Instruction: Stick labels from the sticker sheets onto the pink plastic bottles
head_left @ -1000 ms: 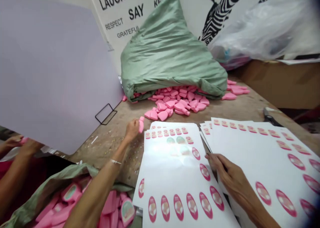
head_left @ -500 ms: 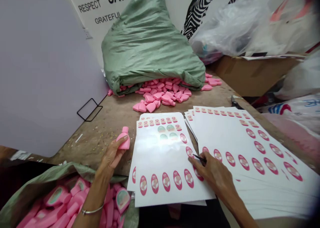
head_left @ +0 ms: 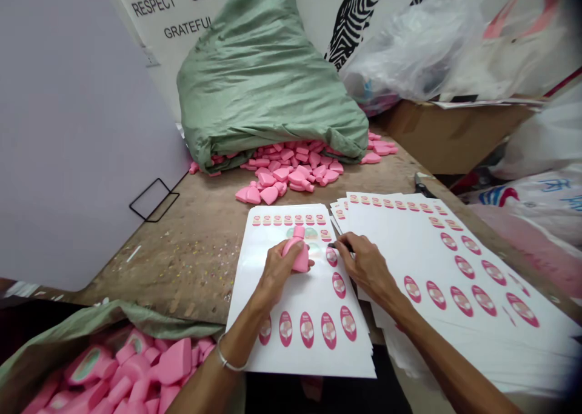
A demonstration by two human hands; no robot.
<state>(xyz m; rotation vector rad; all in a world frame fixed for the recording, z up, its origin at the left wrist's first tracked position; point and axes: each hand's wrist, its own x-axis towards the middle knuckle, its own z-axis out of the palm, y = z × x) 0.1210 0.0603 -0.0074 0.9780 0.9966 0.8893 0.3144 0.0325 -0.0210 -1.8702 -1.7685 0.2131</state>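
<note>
My left hand (head_left: 275, 271) grips a small pink toy bottle (head_left: 297, 255) by its sides, cap upward, over the sticker sheet (head_left: 291, 293). Near that sheet's right edge is my right hand (head_left: 364, 262), its fingers pinched on a thin black pointed tool (head_left: 335, 245); most of the tool is hidden by the fingers. Its tip is close to an oval pink sticker (head_left: 331, 257). Round greenish stickers (head_left: 311, 233) lie partly behind the bottle. More oval stickers (head_left: 307, 330) line the lower part of the sheet.
A second sticker-sheet pile (head_left: 454, 353) lies to the right. Pink bottles (head_left: 273, 174) spill from a green sack (head_left: 273, 93) at the back. An open sack (head_left: 131, 311) of labelled bottles stands front left. A black wire stand (head_left: 154, 200) and cardboard box (head_left: 436, 135) flank the table (head_left: 195, 244).
My left hand has carried the pink bottle rightward from beside the sheet to over it. My right hand has moved up and slightly left with the black tool. The view has shifted slightly.
</note>
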